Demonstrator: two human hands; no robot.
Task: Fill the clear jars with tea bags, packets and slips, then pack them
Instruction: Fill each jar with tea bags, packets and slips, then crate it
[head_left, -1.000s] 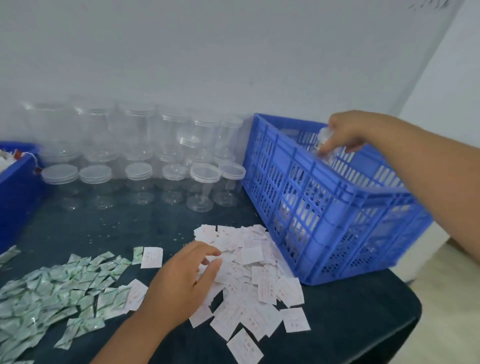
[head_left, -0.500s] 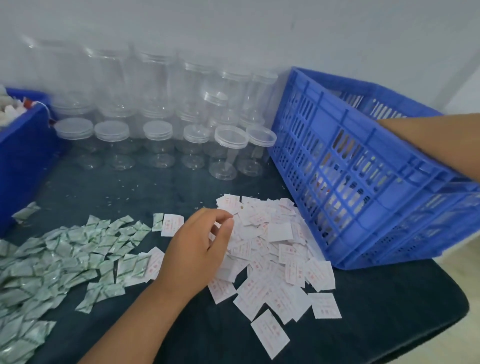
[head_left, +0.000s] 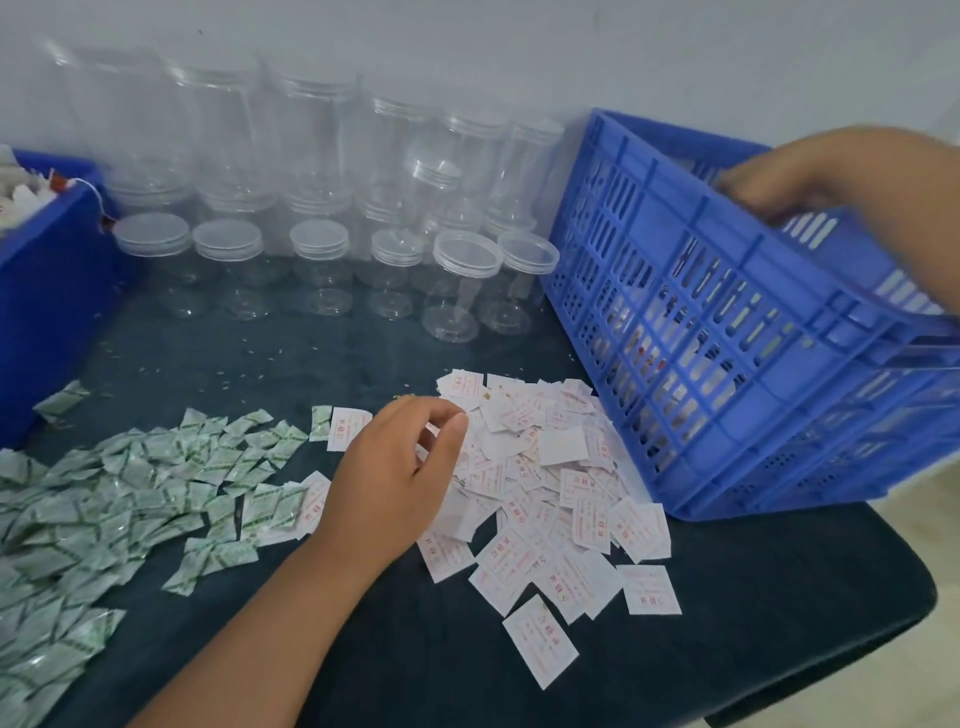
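Observation:
My left hand rests on the left edge of a pile of white slips with red print, thumb and forefinger pinched together on a slip. My right hand is blurred and hovers over the far rim of the blue slatted crate, fingers curled; what it holds is unclear. Filled jars show dimly through the crate's slats. Clear lidded jars stand in stacked rows against the wall. Green and white packets are spread at the left.
A blue bin at the far left holds tea bags with strings. The dark table ends just right of the crate, which overhangs its corner. Floor shows beyond. One lid sits tilted on its jar.
My right hand let go of a jar inside the crate and has come back up to the rim. My left hand closed its fingers on the slip pile. The camera tilted down.

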